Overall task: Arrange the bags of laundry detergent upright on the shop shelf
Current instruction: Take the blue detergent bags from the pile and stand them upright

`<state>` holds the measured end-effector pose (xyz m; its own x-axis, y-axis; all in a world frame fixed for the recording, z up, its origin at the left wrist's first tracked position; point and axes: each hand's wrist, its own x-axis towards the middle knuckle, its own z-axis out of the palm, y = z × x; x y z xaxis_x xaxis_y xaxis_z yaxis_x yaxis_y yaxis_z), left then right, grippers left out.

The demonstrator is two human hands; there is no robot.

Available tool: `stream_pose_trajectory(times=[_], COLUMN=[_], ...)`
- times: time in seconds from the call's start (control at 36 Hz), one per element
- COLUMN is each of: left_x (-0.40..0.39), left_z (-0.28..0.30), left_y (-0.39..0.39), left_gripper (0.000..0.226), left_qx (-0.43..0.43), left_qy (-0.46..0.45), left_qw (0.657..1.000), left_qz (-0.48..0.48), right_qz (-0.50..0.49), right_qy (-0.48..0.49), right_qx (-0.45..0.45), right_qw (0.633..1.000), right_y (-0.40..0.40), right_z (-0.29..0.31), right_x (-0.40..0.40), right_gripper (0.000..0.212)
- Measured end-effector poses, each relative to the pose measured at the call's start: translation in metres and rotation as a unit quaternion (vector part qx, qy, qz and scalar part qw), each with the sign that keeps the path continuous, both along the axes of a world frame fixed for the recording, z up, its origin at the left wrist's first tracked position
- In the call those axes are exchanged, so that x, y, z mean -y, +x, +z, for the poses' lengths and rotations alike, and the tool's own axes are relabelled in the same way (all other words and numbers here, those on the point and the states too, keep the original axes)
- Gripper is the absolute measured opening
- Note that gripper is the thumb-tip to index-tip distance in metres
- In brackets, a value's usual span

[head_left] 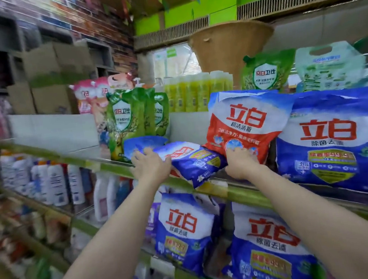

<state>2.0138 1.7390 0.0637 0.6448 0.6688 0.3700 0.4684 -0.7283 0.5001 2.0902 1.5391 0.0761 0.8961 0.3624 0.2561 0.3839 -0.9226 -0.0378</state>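
Item: fallen blue detergent bag [192,161], upper shelf [243,192], lying flat with its printed face up and one corner overhanging the shelf lip. Long axis runs from about 10 o'clock, where its top sits near the green pouches [127,120], to about 4 o'clock at the overhanging bottom edge. Left hand [150,166]: resting on the bag's upper end, fingers spread and laid over the film, thumb side toward the label; whether they have closed into a hold cannot be told. Right hand [240,163]: at the bag's 3 o'clock side, fingers curled against the lower edge of the red-and-white bag [246,124], which stands tilted, leaning toward 1 o'clock against the large blue bag [331,135] standing upright next to it. The two hands bracket the fallen bag end to end, left nearer its top, right nearer its base. Judgement: raising it calls for lifting the 10 o'clock end while the 4 o'clock end pivots on the shelf, into the gap left of the red-and-white bag.
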Motion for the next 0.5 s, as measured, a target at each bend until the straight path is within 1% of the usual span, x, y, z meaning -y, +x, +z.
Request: stream_pose_trajectory(times=[0.06,0.08,0.11,0.14,0.17,0.19,0.22,0.28,0.36,0.44,0.5], left_x=[0.003,0.006,0.011,0.019,0.024,0.029,0.032,0.034,0.032,0.050,0.068], left_z=[-0.002,-0.003,-0.004,-0.006,-0.008,-0.009,-0.011,-0.016,-0.016,0.004,0.022], left_y=[-0.002,-0.002,-0.002,-0.002,0.001,0.007,0.011,0.023,0.038,0.031,0.021], left_gripper=[0.072,0.068,0.064,0.062,0.062,0.064,0.066,0.068,0.070,0.055,0.046], left_qx=[-0.015,-0.016,-0.003,0.024,0.043,0.058,0.072,0.089,0.097,0.113,0.141], left_qy=[-0.093,-0.149,-0.221,-0.300,-0.351,-0.378,-0.392,-0.401,-0.374,-0.325,-0.272], left_qw=[0.995,0.987,0.970,0.945,0.924,0.910,0.902,0.897,0.912,0.932,0.946], left_qz=[-0.036,-0.064,-0.098,-0.125,-0.145,-0.157,-0.164,-0.163,-0.135,-0.114,-0.105], right_qz=[0.016,0.023,0.028,0.034,0.041,0.048,0.055,0.065,0.070,0.059,0.054], right_qy=[0.000,0.000,0.002,0.003,0.003,0.001,-0.004,-0.013,-0.014,0.001,0.013], right_qx=[-0.004,-0.004,-0.002,0.001,0.004,0.009,0.015,0.021,0.018,0.004,-0.001], right_qw=[1.000,1.000,1.000,0.999,0.999,0.999,0.998,0.998,0.997,0.998,0.998], right_y=[-0.005,-0.007,-0.009,-0.011,-0.012,-0.013,-0.014,-0.015,-0.015,-0.013,-0.010], right_z=[-0.001,-0.001,-0.001,-0.001,-0.002,-0.002,-0.003,-0.003,-0.003,0.000,0.003], right_x=[-0.001,-0.002,-0.002,-0.002,-0.001,0.000,0.003,0.009,0.021,0.032,0.037], right_gripper=[0.050,0.051,0.051,0.050,0.049,0.047,0.045,0.040,0.039,0.043,0.043])
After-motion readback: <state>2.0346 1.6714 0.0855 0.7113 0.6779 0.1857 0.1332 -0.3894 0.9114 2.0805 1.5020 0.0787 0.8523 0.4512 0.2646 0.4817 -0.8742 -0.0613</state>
